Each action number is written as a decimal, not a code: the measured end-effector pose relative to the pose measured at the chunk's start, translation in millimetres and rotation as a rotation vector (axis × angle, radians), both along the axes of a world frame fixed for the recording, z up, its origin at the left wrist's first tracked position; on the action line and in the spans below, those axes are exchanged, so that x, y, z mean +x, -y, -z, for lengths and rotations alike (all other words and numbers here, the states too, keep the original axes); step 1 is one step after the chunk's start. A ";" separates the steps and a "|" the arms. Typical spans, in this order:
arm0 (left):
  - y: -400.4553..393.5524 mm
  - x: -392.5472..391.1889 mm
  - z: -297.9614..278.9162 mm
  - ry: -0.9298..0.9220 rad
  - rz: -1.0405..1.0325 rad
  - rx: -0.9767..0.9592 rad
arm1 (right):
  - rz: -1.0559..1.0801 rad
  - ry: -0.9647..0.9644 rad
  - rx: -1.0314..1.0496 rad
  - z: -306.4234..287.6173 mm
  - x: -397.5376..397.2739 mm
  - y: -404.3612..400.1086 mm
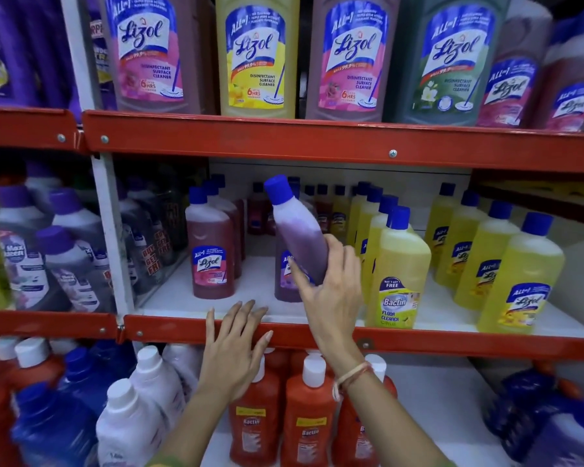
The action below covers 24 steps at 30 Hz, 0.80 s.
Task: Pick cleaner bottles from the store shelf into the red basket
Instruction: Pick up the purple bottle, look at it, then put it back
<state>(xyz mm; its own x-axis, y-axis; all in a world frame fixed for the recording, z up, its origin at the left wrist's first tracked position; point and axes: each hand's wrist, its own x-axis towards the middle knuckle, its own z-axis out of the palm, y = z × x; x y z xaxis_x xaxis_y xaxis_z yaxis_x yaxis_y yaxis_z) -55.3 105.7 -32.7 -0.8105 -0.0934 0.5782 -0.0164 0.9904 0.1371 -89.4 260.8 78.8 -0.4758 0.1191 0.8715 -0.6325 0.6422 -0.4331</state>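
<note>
Top shelf is all big Lizol jugs (253, 55), labels reading "ALL in 1" and "Disinfectant Surface Cleaner", in pink, yellow and green. Middle shelf (317, 335) has smaller Lizol bottles, plus a yellow Bactin bottle (397, 281) marked "Floor Cleaner" and "Buy 1 Get 1 Free". Right hand (327, 291) is wrapped around a purple bottle (299, 227), blue cap tilted left, lifted in the open gap between the pink and yellow rows. Left hand (233, 348) lies flat, fingers spread, on the red shelf edge, holding nothing.
</note>
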 end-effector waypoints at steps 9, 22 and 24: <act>-1.4 5.9 -4.2 0.040 -0.003 -0.018 | -0.026 -0.002 -0.056 -4.9 36.8 -19.2; 13.6 -6.1 9.6 0.052 0.021 -0.150 | -1.542 0.778 -0.600 -9.3 2.1 -43.7; 15.1 -8.8 11.5 0.059 0.012 -0.184 | -1.612 0.815 -0.575 -5.5 -1.8 -45.3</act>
<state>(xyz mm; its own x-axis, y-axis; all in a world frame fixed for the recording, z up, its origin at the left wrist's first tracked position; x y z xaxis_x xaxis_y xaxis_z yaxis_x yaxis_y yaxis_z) -64.1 90.6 -44.2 -0.8438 0.0194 0.5363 -0.0072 0.9988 -0.0475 -91.1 306.1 84.3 -0.6327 -0.6443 0.4297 0.0419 -0.5825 -0.8117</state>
